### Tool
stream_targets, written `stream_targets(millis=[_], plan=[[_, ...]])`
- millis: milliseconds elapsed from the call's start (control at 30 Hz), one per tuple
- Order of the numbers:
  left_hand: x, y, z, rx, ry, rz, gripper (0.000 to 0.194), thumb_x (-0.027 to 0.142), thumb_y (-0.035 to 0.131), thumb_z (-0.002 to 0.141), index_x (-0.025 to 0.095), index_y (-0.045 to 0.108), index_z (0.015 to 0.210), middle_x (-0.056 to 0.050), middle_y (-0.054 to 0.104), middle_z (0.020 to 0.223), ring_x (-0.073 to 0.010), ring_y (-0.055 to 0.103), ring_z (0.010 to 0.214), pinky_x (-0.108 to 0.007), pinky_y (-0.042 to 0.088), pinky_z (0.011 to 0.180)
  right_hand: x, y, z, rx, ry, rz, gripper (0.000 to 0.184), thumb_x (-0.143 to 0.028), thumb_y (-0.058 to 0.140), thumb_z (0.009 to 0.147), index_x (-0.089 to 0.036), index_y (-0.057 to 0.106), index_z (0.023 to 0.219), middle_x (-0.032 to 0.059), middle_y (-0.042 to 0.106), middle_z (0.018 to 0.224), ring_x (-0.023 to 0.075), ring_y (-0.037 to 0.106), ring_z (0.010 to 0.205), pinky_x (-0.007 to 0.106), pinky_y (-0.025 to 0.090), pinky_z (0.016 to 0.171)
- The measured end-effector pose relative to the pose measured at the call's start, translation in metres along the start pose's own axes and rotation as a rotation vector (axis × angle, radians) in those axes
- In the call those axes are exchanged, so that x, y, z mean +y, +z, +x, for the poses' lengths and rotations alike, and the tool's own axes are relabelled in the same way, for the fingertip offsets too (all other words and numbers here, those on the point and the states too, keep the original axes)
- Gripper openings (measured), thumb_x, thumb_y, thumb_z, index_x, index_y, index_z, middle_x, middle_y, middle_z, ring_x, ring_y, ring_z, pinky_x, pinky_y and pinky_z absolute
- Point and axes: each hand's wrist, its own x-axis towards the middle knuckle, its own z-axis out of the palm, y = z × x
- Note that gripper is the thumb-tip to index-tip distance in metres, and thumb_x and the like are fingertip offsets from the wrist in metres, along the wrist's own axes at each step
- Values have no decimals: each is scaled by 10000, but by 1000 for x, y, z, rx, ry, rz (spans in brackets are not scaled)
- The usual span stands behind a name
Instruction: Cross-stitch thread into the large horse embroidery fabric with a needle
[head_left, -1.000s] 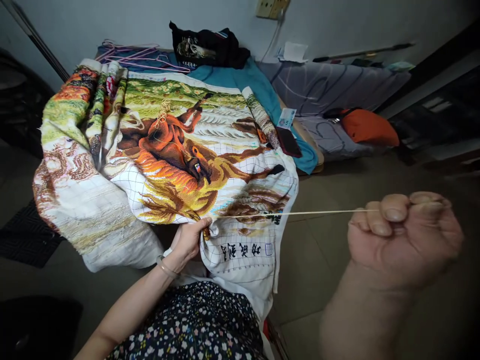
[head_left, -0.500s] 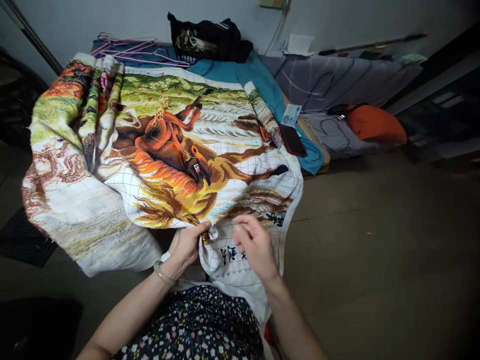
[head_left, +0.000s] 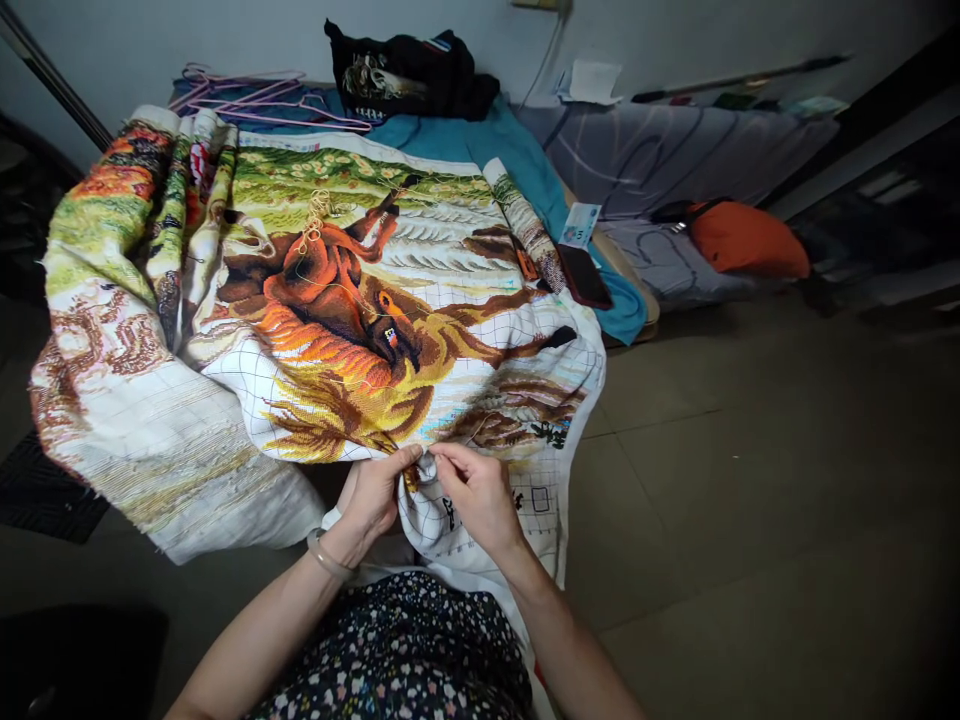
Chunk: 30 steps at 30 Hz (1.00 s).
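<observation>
Item: one large embroidered cloth [head_left: 345, 400], gridded and part worked in green, orange and brown, spread before the wearer; its figures were taken as the dial's centre, the lap as six o'clock. Upon it, just off centre towards twelve, a loose tangle of pale thread [head_left: 315, 222]; its edges rolled at ten and at two, the loose part hanging at eight. Left hand [head_left: 375, 492], at six, grasping: thumb pressed down on a gathered fold of the cloth's near edge. Right hand [head_left: 480, 498], near five, just beside it: thumb and forefinger closed to a pinch at the same fold, whether on needle, thread or cloth too small to tell. Step in hand, in my judgement: fine needlework at that fold. The next move seemed to call for the left grip held steady, the right fingertips placed exactly, and any slack thread kept from snagging. Beyond, at two, a printed card [head_left: 581, 225] beside the rolled edge, with a dark phone [head_left: 585, 277] just below it; further off, towards three, an orange bag [head_left: 750, 238]. At eleven, pink hangers [head_left: 277, 112]; past twelve, a black bundle [head_left: 409, 80] on teal fabric [head_left: 450, 140].
</observation>
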Motion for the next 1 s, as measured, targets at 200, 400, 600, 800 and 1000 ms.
stream_targets(millis=[200, 400, 600, 800, 1000], plan=[[1, 2, -1, 22, -16, -2, 441, 173, 818, 518, 132, 706, 942, -49, 737, 778, -220, 673, 750, -335, 494, 768, -4, 1, 2, 12, -17, -22, 239, -211, 504, 836, -188, 724, 928, 52, 729, 802, 164, 637, 644, 255, 488, 623], [1, 2, -2, 23, -39, -34, 444, 163, 820, 511, 124, 706, 939, -33, 727, 741, -190, 658, 688, -318, 485, 756, -16, 1, 3, 35, -34, -189, 250, -182, 479, 815, -185, 726, 852, 41, 701, 670, 151, 579, 545, 244, 428, 543], [3, 4, -4, 17, -23, -46, 406, 168, 830, 505, 125, 696, 886, -31, 719, 744, -171, 647, 661, -307, 487, 740, -18, 10, 1, 75, 11, -200, 197, -205, 476, 813, -195, 672, 822, 17, 630, 563, 139, 528, 472, 243, 394, 499], [6, 10, -3, 12, -37, -5, 330, 224, 826, 528, 121, 672, 802, -33, 690, 687, -166, 618, 600, -299, 473, 638, -5, 20, -5, -40, 260, 247, 135, -337, 494, 843, -204, 518, 839, -30, 586, 586, 116, 534, 428, 204, 391, 405], [2, 8, 2, 70, 9, 13, 295, 203, 809, 527, 136, 677, 782, -32, 709, 735, -194, 650, 723, -310, 475, 746, 0, 24, -3, 38, 167, 204, 117, -281, 536, 804, -192, 547, 729, -20, 563, 623, 109, 522, 527, 204, 423, 496]])
